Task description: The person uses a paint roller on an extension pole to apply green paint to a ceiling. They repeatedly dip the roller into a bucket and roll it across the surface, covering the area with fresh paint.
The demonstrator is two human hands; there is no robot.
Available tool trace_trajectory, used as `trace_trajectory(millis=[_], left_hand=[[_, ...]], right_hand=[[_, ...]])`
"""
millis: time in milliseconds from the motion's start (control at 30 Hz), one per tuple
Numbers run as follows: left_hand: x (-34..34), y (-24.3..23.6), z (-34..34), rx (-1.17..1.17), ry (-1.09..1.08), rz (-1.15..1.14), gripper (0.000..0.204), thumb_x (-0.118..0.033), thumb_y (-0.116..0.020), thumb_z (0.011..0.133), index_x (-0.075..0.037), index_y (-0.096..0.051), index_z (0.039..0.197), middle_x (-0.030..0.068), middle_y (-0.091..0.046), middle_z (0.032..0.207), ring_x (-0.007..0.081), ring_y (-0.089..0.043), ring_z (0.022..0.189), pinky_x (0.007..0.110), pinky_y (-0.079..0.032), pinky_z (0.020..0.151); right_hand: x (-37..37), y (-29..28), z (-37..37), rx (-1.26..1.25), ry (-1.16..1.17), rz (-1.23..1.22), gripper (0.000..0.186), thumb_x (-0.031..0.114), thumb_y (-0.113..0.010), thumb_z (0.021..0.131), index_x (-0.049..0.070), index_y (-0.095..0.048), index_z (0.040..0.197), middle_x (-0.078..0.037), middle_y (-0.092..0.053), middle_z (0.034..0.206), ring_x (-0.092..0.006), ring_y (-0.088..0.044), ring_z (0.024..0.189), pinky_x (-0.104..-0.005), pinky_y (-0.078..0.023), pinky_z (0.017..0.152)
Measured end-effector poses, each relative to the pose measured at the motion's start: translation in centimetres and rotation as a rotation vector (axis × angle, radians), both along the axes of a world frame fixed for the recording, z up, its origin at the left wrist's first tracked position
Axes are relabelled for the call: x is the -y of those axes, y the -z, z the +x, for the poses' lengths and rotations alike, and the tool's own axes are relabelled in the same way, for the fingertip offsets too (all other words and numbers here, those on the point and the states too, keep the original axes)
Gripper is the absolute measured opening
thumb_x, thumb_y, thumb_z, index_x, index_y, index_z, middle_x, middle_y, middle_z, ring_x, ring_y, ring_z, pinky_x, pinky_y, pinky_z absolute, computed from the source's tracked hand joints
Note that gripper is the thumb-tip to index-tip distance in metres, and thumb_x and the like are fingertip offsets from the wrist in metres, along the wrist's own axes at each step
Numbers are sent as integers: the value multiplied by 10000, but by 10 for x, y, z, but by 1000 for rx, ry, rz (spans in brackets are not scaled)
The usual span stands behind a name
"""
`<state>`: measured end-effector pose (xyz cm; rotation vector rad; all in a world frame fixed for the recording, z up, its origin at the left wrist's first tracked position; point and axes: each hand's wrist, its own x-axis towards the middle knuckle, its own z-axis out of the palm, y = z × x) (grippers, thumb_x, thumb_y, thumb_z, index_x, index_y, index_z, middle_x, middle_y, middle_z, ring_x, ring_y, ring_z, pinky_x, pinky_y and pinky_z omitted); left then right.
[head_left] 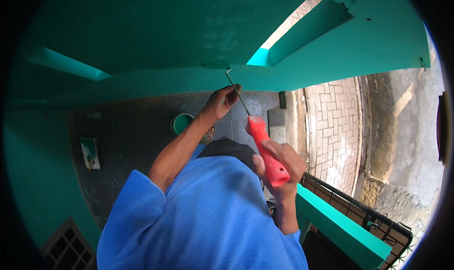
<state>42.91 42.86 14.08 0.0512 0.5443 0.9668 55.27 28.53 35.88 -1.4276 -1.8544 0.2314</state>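
A paint roller with a red handle (259, 133) is in both my hands. My right hand (286, 162) is wrapped round the handle's lower part. Farther up, the fingers of my left hand (224, 102) pinch the thin metal rod (243, 103). At the rod's far end, the narrow green roller head (217, 67) lies against the green wall (156, 38); whether it is pressing firmly I cannot tell. On the floor beyond my left forearm stands a paint bucket (173, 124) with green paint inside.
A paint-smeared white board or tray (97, 161) with a brush on it lies on the dark tiled floor (132, 133) at left. Slanted openings (302, 31) cut through the wall. At right are a green ledge (340, 222), a black metal gate (350, 199) and a paved path (333, 123).
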Motion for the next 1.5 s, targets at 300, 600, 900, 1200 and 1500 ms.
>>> trace_trajectory(millis=[300, 600, 900, 1200, 1500], left_hand=[[8, 32, 10, 204, 54, -139, 142, -89, -505, 856, -2, -554, 957, 65, -608, 890, 138, -612, 757, 237, -547, 643], [-7, 30, 28, 455, -29, -175, 112, -52, -499, 849, 20, -548, 921, 96, -611, 884, 178, -624, 763, 275, -563, 649], [-6, 21, 27, 482, -48, -166, 115, -59, -501, 851, 14, -554, 922, 92, -615, 884, 182, -623, 795, 275, -564, 648], [-7, -7, 27, 423, -16, -123, 108, -56, -516, 842, 9, -549, 922, 87, -613, 881, 164, -626, 757, 256, -561, 642], [-10, -20, 27, 366, -56, -83, 90, -53, -534, 831, 1, -556, 900, 78, -614, 870, 151, -624, 742, 247, -556, 639]], right_hand=[[-12, 2, 6, -107, -33, -49, 228, 96, -698, 608, 22, -619, 809, -122, -579, 782, -240, -590, 771, -320, -490, 655], [-31, -1, 16, -152, -104, 39, 217, 16, -693, 573, 7, -600, 769, -115, -591, 795, -251, -584, 776, -313, -487, 665], [-31, -14, 16, -84, -94, 100, 172, 51, -680, 579, 24, -597, 726, -97, -588, 719, -240, -583, 696, -323, -488, 638], [-29, -29, 18, -169, -88, 162, 154, 58, -684, 593, 15, -591, 708, -96, -577, 708, -221, -589, 682, -318, -494, 631], [-40, -36, 15, -170, -108, 220, 150, 65, -664, 603, 13, -587, 721, -115, -575, 725, -224, -590, 672, -319, -498, 619]])
